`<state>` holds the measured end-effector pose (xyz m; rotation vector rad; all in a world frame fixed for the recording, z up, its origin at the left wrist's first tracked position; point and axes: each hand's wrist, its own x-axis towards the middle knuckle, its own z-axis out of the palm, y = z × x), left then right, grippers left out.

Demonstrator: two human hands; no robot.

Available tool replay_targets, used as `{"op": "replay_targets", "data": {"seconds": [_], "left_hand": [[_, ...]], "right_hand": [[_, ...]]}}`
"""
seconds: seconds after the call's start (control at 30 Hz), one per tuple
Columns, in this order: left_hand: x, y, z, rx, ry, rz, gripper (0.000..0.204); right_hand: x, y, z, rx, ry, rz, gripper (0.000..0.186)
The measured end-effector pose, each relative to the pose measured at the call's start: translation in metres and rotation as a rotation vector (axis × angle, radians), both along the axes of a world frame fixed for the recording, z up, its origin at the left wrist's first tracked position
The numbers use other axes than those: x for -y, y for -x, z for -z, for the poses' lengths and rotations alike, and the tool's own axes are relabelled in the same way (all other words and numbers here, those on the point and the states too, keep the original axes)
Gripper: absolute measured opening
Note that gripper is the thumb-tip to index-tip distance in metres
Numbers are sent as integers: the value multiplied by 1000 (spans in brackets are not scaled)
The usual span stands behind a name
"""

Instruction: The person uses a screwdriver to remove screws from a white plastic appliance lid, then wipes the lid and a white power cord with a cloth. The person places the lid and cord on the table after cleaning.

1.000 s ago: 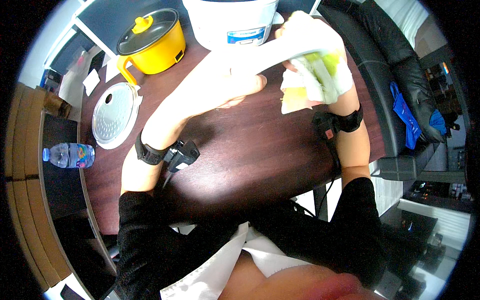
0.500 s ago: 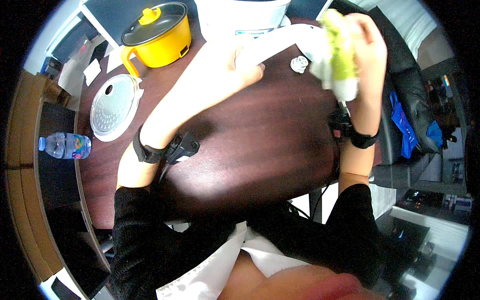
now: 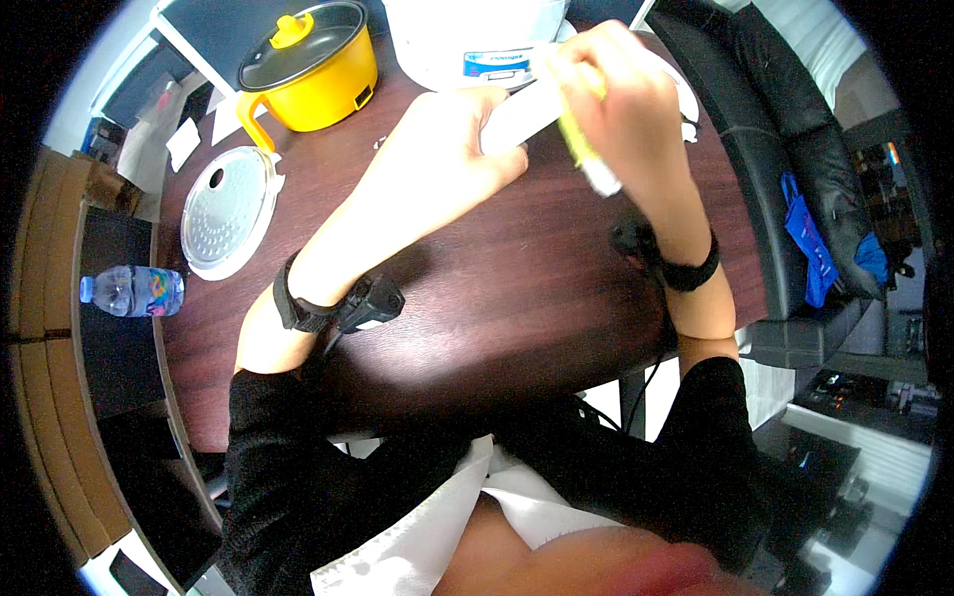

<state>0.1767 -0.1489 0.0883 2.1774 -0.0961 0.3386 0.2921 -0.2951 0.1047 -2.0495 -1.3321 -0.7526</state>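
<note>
My left hand [image 3: 465, 139] is closed around the near end of a long white handle-shaped thing [image 3: 522, 114], whose exact kind I cannot make out. In my right hand [image 3: 628, 104] is a yellow-green and white cloth [image 3: 586, 154], blurred by motion and pressed against the white thing. The right fingers wrap over its middle and hide part of it. Past the right hand, a white curved part [image 3: 684, 91] shows; whether it belongs to the same thing is unclear. Both hands are above the far half of the dark wooden table [image 3: 477, 268].
A white tub [image 3: 427, 45] stands at the back. At the back left sits a yellow pot [image 3: 323, 94] with a dark lid, and nearer a round perforated lid [image 3: 231, 214]. A water bottle [image 3: 134, 291] lies beyond the left edge. A black sofa [image 3: 785, 149] adjoins the right side.
My right hand has moved left with the cloth, along the white thing towards my left hand. The small white cap on the table is now hidden. My left hand has hardly moved.
</note>
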Motion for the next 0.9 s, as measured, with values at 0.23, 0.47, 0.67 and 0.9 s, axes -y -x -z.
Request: {"op": "replay_targets", "data": {"seconds": [0.23, 0.47, 0.67, 0.9], "left_hand": [[-2, -1, -3, -13, -13, -56, 25], [-2, -2, -4, -4, -6, -35, 26], [-3, -3, 3, 75, -23, -39, 26], [-4, -3, -1, -1, -33, -54, 26]], "right_hand": [[-3, -12, -2, 137, -51, -80, 12], [-4, 12, -6, 163, 15, -118, 11], [-4, 8, 9, 105, 130, 63, 13], [-2, -20, 8, 98, 46, 35, 16]]}}
